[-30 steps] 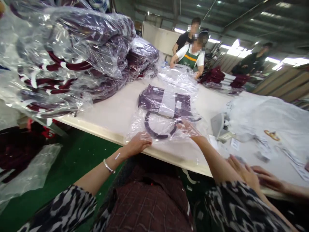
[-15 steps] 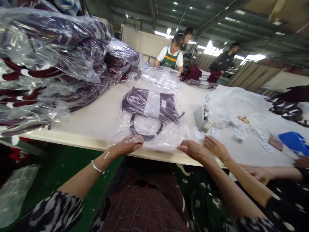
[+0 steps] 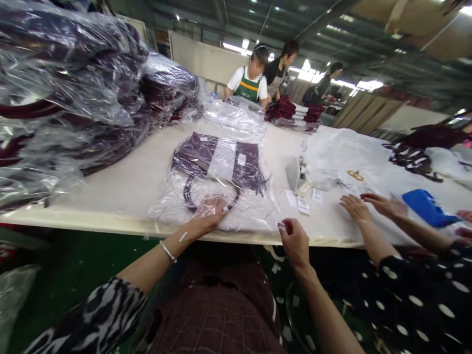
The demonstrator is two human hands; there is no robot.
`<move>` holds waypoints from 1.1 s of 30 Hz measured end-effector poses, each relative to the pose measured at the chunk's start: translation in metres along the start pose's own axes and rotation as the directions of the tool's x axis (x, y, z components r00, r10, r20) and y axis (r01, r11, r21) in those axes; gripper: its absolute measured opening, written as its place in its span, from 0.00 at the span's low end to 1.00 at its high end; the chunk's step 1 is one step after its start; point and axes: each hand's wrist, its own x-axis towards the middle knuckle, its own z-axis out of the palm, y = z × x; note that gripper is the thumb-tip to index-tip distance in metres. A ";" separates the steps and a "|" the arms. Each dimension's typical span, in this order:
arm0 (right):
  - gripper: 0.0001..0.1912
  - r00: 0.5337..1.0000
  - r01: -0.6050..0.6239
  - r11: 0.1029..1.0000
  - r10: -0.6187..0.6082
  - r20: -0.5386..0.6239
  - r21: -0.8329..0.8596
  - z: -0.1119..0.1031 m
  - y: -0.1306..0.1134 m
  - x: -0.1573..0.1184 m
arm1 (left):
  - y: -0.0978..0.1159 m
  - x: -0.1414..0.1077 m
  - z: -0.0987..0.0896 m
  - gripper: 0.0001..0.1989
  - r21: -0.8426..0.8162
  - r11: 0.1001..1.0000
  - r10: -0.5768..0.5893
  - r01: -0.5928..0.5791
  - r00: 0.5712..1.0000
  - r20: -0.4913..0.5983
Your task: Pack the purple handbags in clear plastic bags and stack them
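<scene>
A dark purple handbag (image 3: 248, 167) lies inside a clear plastic bag (image 3: 258, 209) on the table, a white band wrapped round its body. Its looped handle (image 3: 189, 194) points toward me. My left hand (image 3: 211, 209) reaches over the near end of the plastic with fingers stretched out beside the handle; film seems to cover part of the fingers. Something small and white shows by its thumb. My right hand (image 3: 295, 238) is at the table edge, right of the plastic, fingers curled in. A tiny pale spot shows at its fingertips; I cannot tell what it is.
Wrapped purple bags (image 3: 73, 88) are piled at the left. White tags (image 3: 303, 205) and a grey tape dispenser (image 3: 294, 174) lie to the right. A co-worker's hands (image 3: 356, 209) rest beyond, near a blue object (image 3: 427, 207). Other people stand across the table.
My left hand has slid from the plastic's near edge forward to the handle, its fingers extending. My right hand has curled its fingers. The co-worker's hands now appear farther right.
</scene>
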 end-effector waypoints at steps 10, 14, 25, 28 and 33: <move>0.37 0.984 0.054 0.995 -0.068 -0.166 -0.089 -0.006 0.043 -0.054 | 0.010 0.006 -0.007 0.34 -0.047 0.993 -0.118 0.111 0.979 -0.166; 0.37 0.995 0.065 0.996 -0.070 -0.075 -0.068 0.019 0.007 -0.012 | 0.027 0.011 -0.008 0.35 -0.066 0.997 0.024 -0.035 0.988 -0.153; 0.10 0.998 0.052 0.933 -0.032 0.062 -0.356 0.008 0.001 -0.004 | 0.087 0.061 0.043 0.30 -0.284 0.930 0.247 -0.234 0.969 0.011; 0.09 0.998 0.035 0.939 -0.012 0.069 -0.342 -0.010 0.031 -0.025 | 0.081 0.062 0.046 0.31 -0.311 0.930 0.208 -0.196 0.978 0.005; 0.19 0.978 0.024 0.986 -0.057 -0.198 -0.165 -0.016 0.035 -0.034 | 0.095 0.065 0.033 0.31 -0.446 0.863 0.268 -0.237 0.963 0.007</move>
